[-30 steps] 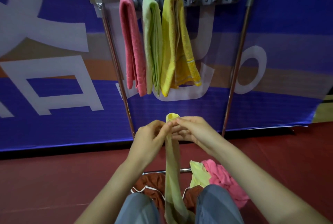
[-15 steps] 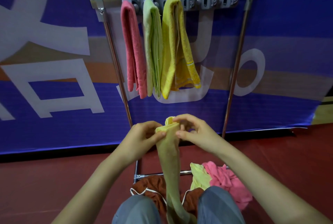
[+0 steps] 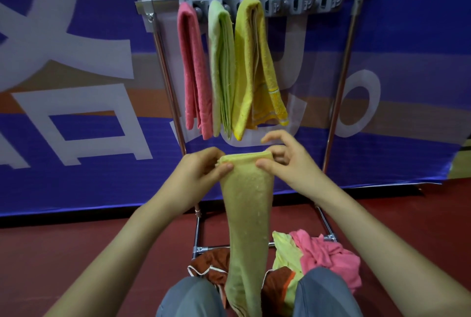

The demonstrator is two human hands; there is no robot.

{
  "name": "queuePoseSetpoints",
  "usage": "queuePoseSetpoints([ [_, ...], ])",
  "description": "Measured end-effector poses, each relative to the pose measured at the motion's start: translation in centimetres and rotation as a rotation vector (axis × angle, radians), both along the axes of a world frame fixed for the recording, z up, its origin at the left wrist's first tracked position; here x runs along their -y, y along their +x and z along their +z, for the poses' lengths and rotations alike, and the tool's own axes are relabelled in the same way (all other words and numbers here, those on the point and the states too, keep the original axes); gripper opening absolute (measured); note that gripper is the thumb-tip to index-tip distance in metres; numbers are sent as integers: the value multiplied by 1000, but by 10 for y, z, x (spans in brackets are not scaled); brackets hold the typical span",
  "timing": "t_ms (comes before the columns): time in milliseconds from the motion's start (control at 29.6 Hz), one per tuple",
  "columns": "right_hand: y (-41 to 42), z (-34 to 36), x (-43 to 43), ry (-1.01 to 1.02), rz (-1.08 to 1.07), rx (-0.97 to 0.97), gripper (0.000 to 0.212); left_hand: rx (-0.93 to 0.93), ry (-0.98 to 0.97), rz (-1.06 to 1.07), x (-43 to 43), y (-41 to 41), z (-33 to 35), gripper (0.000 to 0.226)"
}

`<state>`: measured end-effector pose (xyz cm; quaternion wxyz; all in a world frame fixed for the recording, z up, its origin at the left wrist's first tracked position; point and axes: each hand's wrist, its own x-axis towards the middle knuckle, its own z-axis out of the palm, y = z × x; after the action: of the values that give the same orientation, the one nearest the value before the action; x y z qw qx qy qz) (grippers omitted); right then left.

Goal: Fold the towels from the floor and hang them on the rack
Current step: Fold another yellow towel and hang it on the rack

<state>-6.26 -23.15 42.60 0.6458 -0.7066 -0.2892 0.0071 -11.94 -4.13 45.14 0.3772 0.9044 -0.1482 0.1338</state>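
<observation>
A long olive-yellow towel (image 3: pixel 246 204) hangs from my two hands down to between my knees. My left hand (image 3: pixel 201 171) pinches its top left corner. My right hand (image 3: pixel 285 161) pinches the top right corner with thumb and fingers, the index finger lifted. Behind stands the metal rack (image 3: pixel 270 1) with a grey hook strip. On it hang a folded pink towel (image 3: pixel 195 69), a light green towel (image 3: pixel 221 69) and a yellow towel (image 3: pixel 254 69), side by side on the left half.
On the red floor by the rack's base lie crumpled towels: a brown one (image 3: pixel 211 263), a pale yellow one (image 3: pixel 286 250) and a pink one (image 3: pixel 328 255). A blue banner wall (image 3: pixel 76 87) stands right behind the rack. My knees (image 3: pixel 326 291) frame the pile.
My hands have drawn apart, spreading the towel's top edge from a narrow bunch into a flat width. The view has shifted slightly lower and closer.
</observation>
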Motion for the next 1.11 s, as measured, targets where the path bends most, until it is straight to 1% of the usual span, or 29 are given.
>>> queuePoseSetpoints([
  [101, -2, 1, -1, 93, -11, -84, 42, 18, -50, 15, 1, 0, 7, 13],
  [202, -7, 2, -6, 126, 2, -111, 41, -75, -37, 39, 0, 3, 10, 12],
  [304, -12, 5, -15, 116, 58, -101, 40, -160, -52, 4, 7, 4, 17, 21],
  [371, -11, 4, -20, 106, 83, -97, 40, -156, -13, -38, 13, 4, 21, 23],
  [439, -11, 1, -23, 87, 92, -107, 44, -148, 18, -69, 17, 2, 25, 20],
  [607, -13, -4, -18, 28, 114, -110, 50, -144, 60, -89, 19, 3, 26, 18],
  [709, -16, -4, -16, 9, 118, -117, 50, -142, 116, -90, 21, 3, 23, 18],
  [844, -22, -11, -15, 72, 101, -189, 42, -91, 117, -82, 24, 3, 23, 17],
  [877, -24, -17, -13, 61, 121, -224, 43, -72, 111, -73, 24, 3, 25, 16],
  [945, -27, -36, -11, -34, 175, -291, 45, -30, 96, -55, 22, 3, 31, 16],
  [1046, -30, -66, -9, -199, 206, -359, 27, 44, 60, -11, 16, 3, 41, 18],
  [1113, -30, -81, -9, -228, 188, -388, 21, 65, 52, 45, 4, 2, 44, 17],
])
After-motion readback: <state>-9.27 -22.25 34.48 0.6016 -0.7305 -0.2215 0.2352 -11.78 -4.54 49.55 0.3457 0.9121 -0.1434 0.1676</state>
